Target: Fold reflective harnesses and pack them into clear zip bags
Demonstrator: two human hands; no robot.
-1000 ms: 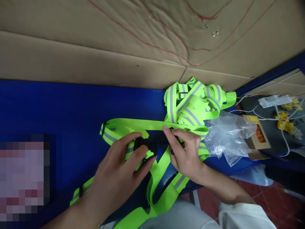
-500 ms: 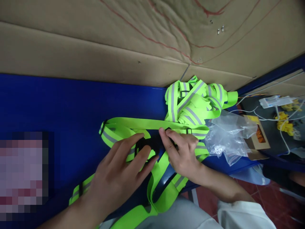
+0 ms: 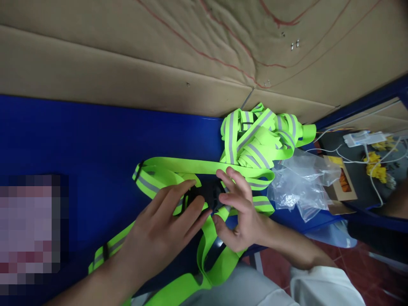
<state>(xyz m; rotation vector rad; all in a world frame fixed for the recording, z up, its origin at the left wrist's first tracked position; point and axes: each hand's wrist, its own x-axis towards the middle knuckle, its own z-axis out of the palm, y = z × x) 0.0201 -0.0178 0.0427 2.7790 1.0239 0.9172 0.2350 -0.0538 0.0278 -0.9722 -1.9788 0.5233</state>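
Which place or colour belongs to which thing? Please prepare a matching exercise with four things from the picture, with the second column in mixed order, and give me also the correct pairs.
Things:
1. buckle
2. heap of straps
3. plastic bag
4. table top

Places and colours:
A. blue
B. transparent, next to the cardboard box
C. black, between the left hand and the right hand
D. bright yellow-green with grey stripes

Right pairs: 1-C, 2-D, 3-B, 4-A

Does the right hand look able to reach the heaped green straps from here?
Likely yes. The right hand has its fingers spread at the black buckle, and only a green strap loop seems to lie before the heaped green straps.
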